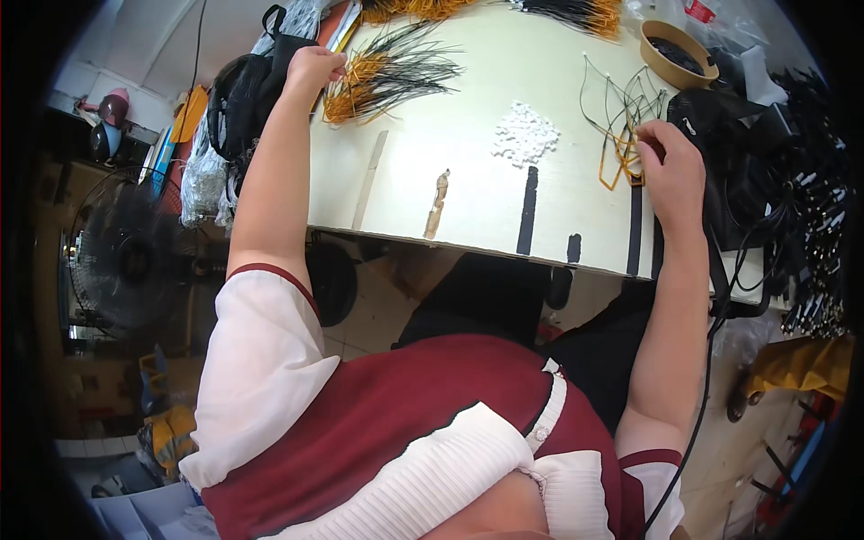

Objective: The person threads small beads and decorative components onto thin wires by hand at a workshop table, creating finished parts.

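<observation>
At the table's far left, my left hand point(313, 72) has its fingers pinched at the edge of a bundle of thin black and orange wires point(396, 79). The fingertips partly hide what they grip. Over on the right side, my right hand point(673, 166) is curled, its fingertips against a few loose looped wires point(621, 148), also black and orange. Between the hands lies a heap of small white pieces point(526, 135), too small to make out singly.
Strips of dark tape point(528, 211) and a torn brown strip point(437, 205) mark the white table point(481, 220). A round tan tub point(679, 56) with dark contents stands far right, by a black machine point(760, 162). More wire bundles point(576, 13) lie along the back. A fan point(135, 261) stands left.
</observation>
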A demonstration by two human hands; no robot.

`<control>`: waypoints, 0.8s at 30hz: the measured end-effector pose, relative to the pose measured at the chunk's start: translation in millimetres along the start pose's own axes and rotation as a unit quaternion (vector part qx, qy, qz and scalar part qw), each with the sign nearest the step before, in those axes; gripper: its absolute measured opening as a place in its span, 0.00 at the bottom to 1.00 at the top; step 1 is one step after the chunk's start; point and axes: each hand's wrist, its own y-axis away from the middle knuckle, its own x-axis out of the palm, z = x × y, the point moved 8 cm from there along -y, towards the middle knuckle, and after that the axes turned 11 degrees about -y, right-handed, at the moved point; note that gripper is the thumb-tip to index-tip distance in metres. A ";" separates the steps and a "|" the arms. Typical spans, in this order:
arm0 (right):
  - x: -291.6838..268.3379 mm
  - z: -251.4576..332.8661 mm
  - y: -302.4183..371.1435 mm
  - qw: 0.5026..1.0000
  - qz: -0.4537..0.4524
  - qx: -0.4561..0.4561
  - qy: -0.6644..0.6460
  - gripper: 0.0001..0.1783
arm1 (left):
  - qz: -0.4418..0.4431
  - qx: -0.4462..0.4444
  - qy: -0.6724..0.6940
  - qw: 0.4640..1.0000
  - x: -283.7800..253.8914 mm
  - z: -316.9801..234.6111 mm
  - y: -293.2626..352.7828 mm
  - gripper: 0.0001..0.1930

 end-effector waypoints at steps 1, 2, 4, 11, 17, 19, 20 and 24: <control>0.9 2.6 0.2 1.000 0.000 0.000 -0.002 0.08 | -0.006 0.008 0.028 1.000 -2.2 -3.3 1.8 0.10; 2.0 9.3 0.9 1.000 0.000 -0.015 -0.020 0.07 | -0.002 -0.029 0.039 0.999 -1.2 -2.7 6.2 0.07; 3.0 15.6 3.6 0.999 0.001 -0.031 -0.040 0.07 | 0.055 -0.089 0.179 0.978 3.1 13.5 3.5 0.07; -6.6 13.4 4.5 0.999 -0.005 -0.037 -0.009 0.08 | 0.112 -0.160 0.397 0.897 5.8 8.5 30.9 0.07; 49.7 67.1 22.2 0.961 0.098 0.058 -0.253 0.13 | 0.218 -0.112 0.666 0.705 48.7 -35.6 125.3 0.10; 101.5 92.2 38.2 0.833 0.158 0.189 -0.495 0.19 | 0.230 -0.100 0.668 0.700 57.4 -47.9 152.4 0.10; 116.6 101.5 41.9 0.779 0.156 0.252 -0.552 0.21 | 0.239 -0.088 0.671 0.696 62.0 -55.0 163.4 0.10; 155.4 104.7 34.3 0.679 0.112 0.318 -0.652 0.21 | 0.207 -0.067 0.643 0.734 68.8 -67.3 205.2 0.08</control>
